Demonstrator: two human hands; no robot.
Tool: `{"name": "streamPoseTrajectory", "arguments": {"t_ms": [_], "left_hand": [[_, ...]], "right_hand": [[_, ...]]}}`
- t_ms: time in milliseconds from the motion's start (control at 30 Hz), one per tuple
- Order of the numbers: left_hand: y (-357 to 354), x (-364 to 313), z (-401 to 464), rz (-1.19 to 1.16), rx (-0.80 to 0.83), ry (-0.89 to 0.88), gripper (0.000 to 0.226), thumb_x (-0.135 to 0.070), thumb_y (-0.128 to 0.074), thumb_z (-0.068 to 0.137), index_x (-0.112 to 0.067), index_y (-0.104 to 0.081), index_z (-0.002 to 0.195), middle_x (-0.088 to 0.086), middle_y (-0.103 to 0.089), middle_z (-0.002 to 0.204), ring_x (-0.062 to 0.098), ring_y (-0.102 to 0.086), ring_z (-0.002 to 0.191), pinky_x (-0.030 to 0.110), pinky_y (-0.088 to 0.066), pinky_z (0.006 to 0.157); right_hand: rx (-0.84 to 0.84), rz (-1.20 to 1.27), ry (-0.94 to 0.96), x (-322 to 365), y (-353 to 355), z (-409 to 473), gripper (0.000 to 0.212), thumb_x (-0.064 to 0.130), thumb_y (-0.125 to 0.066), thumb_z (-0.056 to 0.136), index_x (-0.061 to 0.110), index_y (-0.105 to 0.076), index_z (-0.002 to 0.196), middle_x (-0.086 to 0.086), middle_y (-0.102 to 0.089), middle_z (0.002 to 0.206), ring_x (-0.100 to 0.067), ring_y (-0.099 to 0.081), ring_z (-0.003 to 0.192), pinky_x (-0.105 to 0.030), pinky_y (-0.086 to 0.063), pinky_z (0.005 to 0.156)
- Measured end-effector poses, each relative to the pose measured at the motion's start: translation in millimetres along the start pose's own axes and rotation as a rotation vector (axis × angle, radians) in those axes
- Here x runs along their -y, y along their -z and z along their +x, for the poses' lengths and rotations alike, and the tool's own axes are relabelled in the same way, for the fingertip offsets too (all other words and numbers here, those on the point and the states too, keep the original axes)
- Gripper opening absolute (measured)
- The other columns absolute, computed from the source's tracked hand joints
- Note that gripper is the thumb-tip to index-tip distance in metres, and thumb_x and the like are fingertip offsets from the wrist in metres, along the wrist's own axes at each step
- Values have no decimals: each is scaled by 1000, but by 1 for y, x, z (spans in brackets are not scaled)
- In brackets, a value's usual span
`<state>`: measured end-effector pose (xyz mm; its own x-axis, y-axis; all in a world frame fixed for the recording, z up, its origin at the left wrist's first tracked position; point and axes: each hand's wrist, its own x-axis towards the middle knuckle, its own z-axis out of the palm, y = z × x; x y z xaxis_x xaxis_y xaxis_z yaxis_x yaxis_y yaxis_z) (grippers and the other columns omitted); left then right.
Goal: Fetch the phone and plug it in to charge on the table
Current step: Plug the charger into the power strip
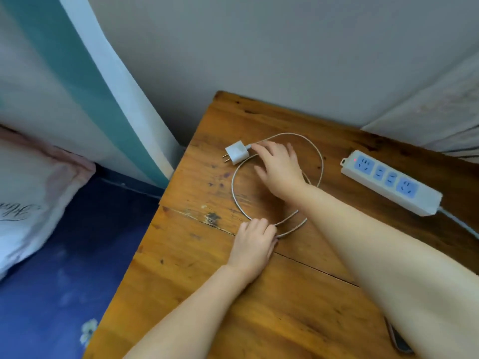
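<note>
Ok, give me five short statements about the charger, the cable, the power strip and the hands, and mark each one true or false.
1. The charger plug is pushed into the power strip. False: it lies loose on the table, prongs bare.
2. The strip's red light is on. True.
3. The cable lies in a loop on the table. True.
4. The left hand is at the charger plug. False: it is at the near part of the loop; the right hand is by the plug.
5. All the strip's sockets are free. True.
</note>
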<state>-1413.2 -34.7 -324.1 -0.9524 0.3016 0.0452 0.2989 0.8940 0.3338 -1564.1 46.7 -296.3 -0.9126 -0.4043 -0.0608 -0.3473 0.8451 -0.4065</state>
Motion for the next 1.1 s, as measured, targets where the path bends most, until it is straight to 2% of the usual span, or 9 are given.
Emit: {"name": "streamPoseTrajectory", "arguments": {"t_ms": [167,267,333,433,533,700,833,967,1100], "left_hand": [[-1,13,-4,-131,-31,8,12,-16,-70,78,-9,-61,81,8,-62,75,28,-59,70,30,-48,61],[4,17,-1,-335,-19,141,10,-16,-62,86,-7,-62,89,10,-67,83,30,-61,80,35,-47,70],[11,17,2,-578,-28,320,9,-16,-62,87,-8,-64,91,7,-69,86,23,-62,82,32,-45,74],[28,14,15,-955,-98,560,7,-10,-64,85,-16,-65,83,-3,-66,74,7,-60,70,20,-47,70],[47,2,37,-1468,-263,744,17,1,-59,87,-14,-63,80,-1,-64,63,5,-61,61,19,-52,66],[68,-30,82,-2071,-399,800,14,-10,-54,91,-13,-64,81,-2,-65,70,9,-59,69,21,-48,70],[73,-54,102,-2017,-397,748,20,-20,-48,96,-14,-63,85,1,-73,80,14,-69,80,33,-50,87],[65,-67,104,-1673,-442,749,21,-22,-46,97,-17,-64,88,-6,-63,54,11,-61,59,29,-54,71],[54,-73,100,-1317,-487,625,19,-21,-48,96,-19,-66,89,-4,-55,55,7,-53,56,23,-50,66]], "right_hand": [[207,-102,43,15,-25,51,59,25,-51,90,26,-29,144,-10,-32,151,-29,-24,141,-62,-3,114],[218,-165,58,16,-24,61,53,32,-55,89,23,-38,138,-12,-47,136,-32,-40,128,-59,-4,115],[161,-111,56,18,-12,58,53,38,-59,86,22,-43,133,-12,-52,126,-34,-51,115,-52,-18,113],[-23,114,-55,12,20,47,56,47,-63,80,21,-46,127,-9,-53,122,-32,-59,98,-40,-47,78],[-190,172,-241,-11,60,36,58,59,-56,79,18,-52,119,-8,-62,115,-29,-61,100,-36,-44,71],[-25,204,-600,-96,135,-1,50,47,-57,79,10,-59,113,-11,-67,107,-31,-61,96,-35,-45,74],[141,65,-689,-155,179,-57,51,37,-69,76,9,-57,118,-10,-63,106,-22,-54,85,-32,-42,72],[256,-108,-636,-177,181,-85,56,36,-75,73,13,-57,121,-10,-63,114,-21,-55,90,-32,-43,73],[316,-212,-556,-181,172,-86,59,37,-76,73,16,-55,124,-7,-63,116,-23,-59,99,-38,-52,81]]}}
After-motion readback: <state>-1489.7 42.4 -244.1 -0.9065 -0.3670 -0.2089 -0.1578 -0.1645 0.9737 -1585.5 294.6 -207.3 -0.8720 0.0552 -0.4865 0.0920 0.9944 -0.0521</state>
